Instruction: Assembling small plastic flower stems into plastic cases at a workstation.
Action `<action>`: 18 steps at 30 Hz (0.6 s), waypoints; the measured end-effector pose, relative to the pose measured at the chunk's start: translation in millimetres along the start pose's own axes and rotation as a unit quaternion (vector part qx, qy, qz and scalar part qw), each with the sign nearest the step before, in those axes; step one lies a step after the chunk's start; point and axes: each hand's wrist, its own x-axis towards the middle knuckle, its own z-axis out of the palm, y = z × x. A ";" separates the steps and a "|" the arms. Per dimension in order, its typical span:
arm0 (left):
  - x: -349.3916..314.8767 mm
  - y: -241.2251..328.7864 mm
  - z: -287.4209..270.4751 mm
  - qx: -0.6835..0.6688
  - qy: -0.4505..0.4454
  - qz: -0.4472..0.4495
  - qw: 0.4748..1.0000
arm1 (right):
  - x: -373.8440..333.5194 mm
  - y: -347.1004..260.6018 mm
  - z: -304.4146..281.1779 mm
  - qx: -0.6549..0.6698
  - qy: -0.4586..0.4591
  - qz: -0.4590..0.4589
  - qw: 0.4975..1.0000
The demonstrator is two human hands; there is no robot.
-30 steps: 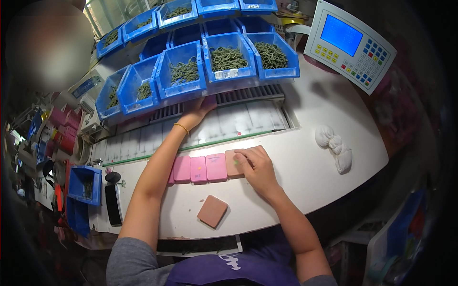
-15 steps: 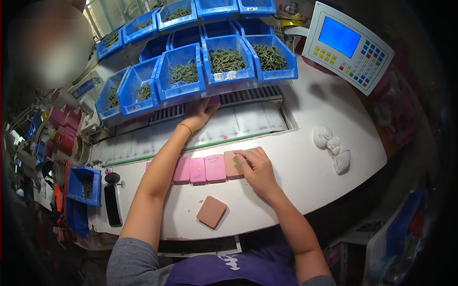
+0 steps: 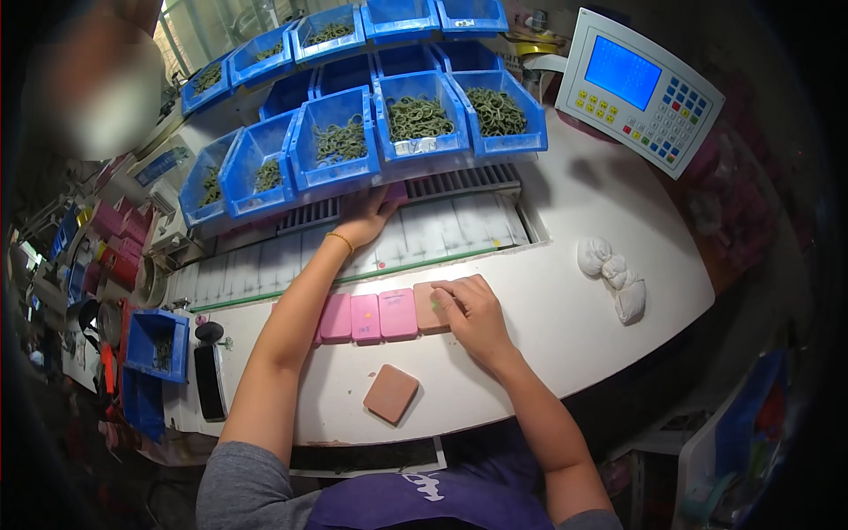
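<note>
My left hand (image 3: 364,219) reaches out to the slatted strip under the front bins. Its thumb and fingers close round a pink block (image 3: 397,192), and the fingertips are partly hidden below the bins. Nearer me, my right hand (image 3: 477,318) has its thumb and curled fingers on a tan block (image 3: 427,316) with a green mark. That block is the right end of a row of flat pink blocks (image 3: 398,314), which my left forearm partly covers. Another tan block (image 3: 391,395) lies apart, close to the table's front edge.
Blue bins (image 3: 334,141) of dark green rings stand in tiers over a pale belt (image 3: 424,234) with a green edge. A control panel (image 3: 640,88) is at the right, above a knotted white cloth (image 3: 614,278). A phone (image 3: 209,382) lies left, beside small blue bins (image 3: 157,344).
The red dot on the belt has shifted left, and a yellow dot now shows at the belt's right end. Both hands stay at nearly the same places.
</note>
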 end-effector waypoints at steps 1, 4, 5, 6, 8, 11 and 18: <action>-1.7 -1.1 0.1 0.001 0.001 0.000 1.000 | 0.1 0.2 1.0 0.001 0.001 0.000 1.000; -14.0 -2.6 -7.3 0.032 0.016 -0.012 0.999 | 1.7 -3.9 2.5 0.011 0.000 0.022 1.000; -20.0 7.6 -14.6 0.023 0.007 -0.022 0.999 | 1.0 -3.8 -0.8 0.015 0.000 0.048 0.999; -27.9 16.9 -23.1 0.015 -0.001 -0.033 0.999 | 0.6 -1.7 -2.5 0.012 -0.001 0.048 0.999; -51.3 32.8 -43.1 0.013 -0.017 -0.061 0.998 | 0.3 2.6 -4.5 0.008 0.031 0.045 0.998; -100.6 43.1 -73.5 -0.034 -0.038 -0.067 0.996 | -0.7 3.5 -9.5 0.003 0.010 0.071 0.997; -223.1 69.2 -126.2 -0.193 -0.024 -0.078 0.978 | -7.6 18.4 -7.0 -0.028 -0.083 0.017 0.996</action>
